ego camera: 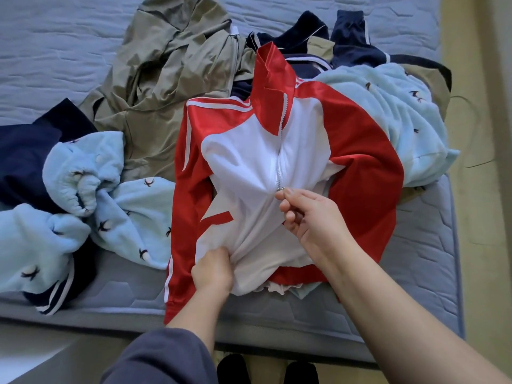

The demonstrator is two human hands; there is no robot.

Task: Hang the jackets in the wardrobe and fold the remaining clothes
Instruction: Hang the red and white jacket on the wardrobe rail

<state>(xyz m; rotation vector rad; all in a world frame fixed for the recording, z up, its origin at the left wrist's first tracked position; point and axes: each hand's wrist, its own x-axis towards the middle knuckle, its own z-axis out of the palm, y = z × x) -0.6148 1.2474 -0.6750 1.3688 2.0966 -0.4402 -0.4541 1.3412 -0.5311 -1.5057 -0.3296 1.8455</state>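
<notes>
Fingers of the right hand point(307, 217) pinch the zipper pull point(279, 189) on the red-and-white jacket point(249, 162), while just below it the left hand point(212, 270) grips the white hem fabric.

Heaped clothes point(171, 79) crowd the mattress point(424, 245); bare quilting shows far left, near right.

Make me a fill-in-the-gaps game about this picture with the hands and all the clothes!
1. The right hand pinches the zipper pull of the red and ____ jacket.
2. The left hand grips the jacket's white front; its collar is ____.
3. The fluffy bird-print garment is light ____.

Missing words: white, red, blue.
</notes>
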